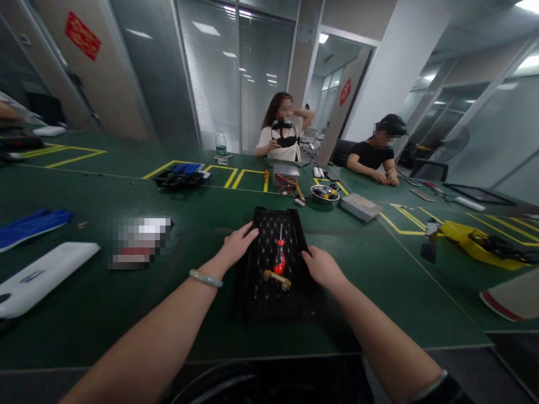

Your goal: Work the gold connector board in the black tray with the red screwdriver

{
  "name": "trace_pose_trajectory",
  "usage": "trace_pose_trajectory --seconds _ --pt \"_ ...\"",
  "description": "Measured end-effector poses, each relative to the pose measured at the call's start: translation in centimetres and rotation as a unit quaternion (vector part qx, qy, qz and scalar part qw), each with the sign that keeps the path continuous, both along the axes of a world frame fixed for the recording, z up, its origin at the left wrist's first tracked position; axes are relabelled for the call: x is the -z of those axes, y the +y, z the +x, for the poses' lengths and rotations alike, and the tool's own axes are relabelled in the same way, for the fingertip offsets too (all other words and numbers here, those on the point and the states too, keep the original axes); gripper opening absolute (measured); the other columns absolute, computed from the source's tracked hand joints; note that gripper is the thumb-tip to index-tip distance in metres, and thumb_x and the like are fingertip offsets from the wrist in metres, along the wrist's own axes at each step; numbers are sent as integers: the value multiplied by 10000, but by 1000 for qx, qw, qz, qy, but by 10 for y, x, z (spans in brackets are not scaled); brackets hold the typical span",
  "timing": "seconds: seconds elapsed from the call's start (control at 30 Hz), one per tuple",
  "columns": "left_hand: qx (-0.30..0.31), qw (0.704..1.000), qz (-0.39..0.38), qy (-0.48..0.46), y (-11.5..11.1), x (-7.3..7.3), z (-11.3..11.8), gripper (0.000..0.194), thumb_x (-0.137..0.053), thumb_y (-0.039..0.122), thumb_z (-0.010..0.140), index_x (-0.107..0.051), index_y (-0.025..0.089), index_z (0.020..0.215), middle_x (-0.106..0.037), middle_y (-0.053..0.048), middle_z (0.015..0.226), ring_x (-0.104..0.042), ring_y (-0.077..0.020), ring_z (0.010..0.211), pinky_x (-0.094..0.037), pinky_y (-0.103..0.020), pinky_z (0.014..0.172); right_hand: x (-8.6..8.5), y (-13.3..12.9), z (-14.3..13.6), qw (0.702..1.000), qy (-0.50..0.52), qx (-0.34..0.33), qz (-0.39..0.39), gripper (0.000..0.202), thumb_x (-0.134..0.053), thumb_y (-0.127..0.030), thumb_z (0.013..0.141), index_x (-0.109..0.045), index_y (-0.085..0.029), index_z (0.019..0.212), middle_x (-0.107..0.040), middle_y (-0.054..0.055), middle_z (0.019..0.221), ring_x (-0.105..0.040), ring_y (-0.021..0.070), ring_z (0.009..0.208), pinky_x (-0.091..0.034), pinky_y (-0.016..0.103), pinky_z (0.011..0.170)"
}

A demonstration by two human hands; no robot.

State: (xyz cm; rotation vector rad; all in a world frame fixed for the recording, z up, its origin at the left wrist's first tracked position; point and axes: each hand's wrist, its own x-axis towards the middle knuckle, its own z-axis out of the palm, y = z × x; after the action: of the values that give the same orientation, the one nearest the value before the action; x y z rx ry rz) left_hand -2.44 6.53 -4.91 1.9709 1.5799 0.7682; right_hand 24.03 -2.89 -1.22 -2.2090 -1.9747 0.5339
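A black tray [303, 233] with a studded floor lies lengthwise in front of me on the green table. My left hand [238, 245] holds its left side wall, fingers over the rim. On the opposite wall my right hand [323, 267] grips the edge, its thumb on top and the other fingers mostly hidden. Inside the tray rests a red-and-black screwdriver [279, 258], its shaft pointing away from me. Just below its handle is a small yellowish-brown part [277, 280] that looks like a circuit board with components.
Left are a white panel [46, 279], a blue glove [33, 226] and a blurred-out item [141, 242]. Beyond the tray stand a metal bowl [324, 194], a grey box [360, 207] and coloured wires [287, 185]. A yellow bag [480, 244] lies right. Two people sit across the table.
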Motion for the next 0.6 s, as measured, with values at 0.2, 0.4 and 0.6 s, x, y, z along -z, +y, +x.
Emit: trace_pose_trajectory --seconds 0.2,0.4,0.6 --pt "15 999 -30 4 3 4 2 604 -480 558 958 -496 268 1487 -613 -72 1448 -533 -309 1374 -381 -489 1148 -5 10 7 998 -52 -22 8 383 -525 -457 987 -623 -155 1202 -679 96 1128 -667 194 990 -576 407 884" --pt "1 1000 -26 12 3 5 4 594 -490 557 955 -507 262 1470 -625 -81 1428 -556 -323 1336 -387 -496 1127 -26 18 -13 971 -97 -170 137 549 -406 -173 976 -419 -280 1514 -537 126 1354 -566 258 1206 -452 415 1046" --pt "-36 998 38 23 -5 -2 6 566 -552 520 936 -516 213 1410 -590 -107 1436 -518 -320 1328 -373 -478 1110 -12 24 -23 917 -97 -357 151 536 -440 -62 917 -635 -340 1332 -553 46 1390 -557 215 1193 -438 387 1058"
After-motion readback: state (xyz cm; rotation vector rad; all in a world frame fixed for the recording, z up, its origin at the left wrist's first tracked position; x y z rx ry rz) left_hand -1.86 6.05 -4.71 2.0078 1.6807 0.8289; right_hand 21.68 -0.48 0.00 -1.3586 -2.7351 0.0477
